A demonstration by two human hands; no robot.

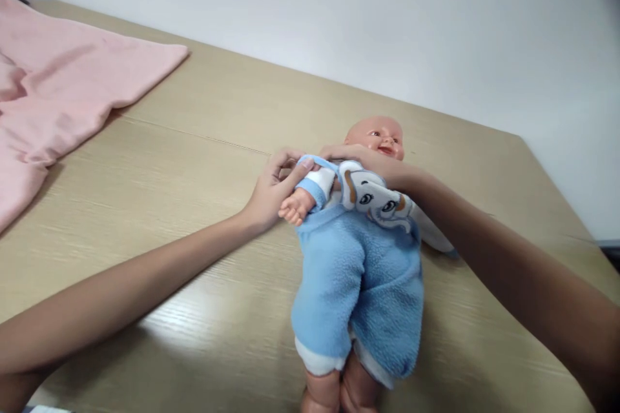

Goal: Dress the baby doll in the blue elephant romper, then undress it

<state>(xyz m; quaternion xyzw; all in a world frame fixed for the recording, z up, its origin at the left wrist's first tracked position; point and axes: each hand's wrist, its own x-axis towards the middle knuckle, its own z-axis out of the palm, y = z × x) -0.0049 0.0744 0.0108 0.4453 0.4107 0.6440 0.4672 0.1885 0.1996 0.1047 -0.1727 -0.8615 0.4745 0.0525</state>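
A baby doll [390, 135] lies on its back on the table, its head away from me and its feet toward me. It wears fleecy light-blue overalls [334, 258] with a white elephant face on the bib, over a white top with blue cuffs. With thumb and fingers, my left hand [274, 187] pinches the blue edge of the clothing by the doll's sleeve. Across the doll's chest reaches my right hand [368, 160], just below the chin. Its fingers curl at the doll's shoulder by the same fabric, and their tips are partly hidden.
The light wooden table [203, 193] has a thin seam running across it. A pink cloth [72, 77] lies in folds at the far left. Behind the table rises a pale wall [339, 19].
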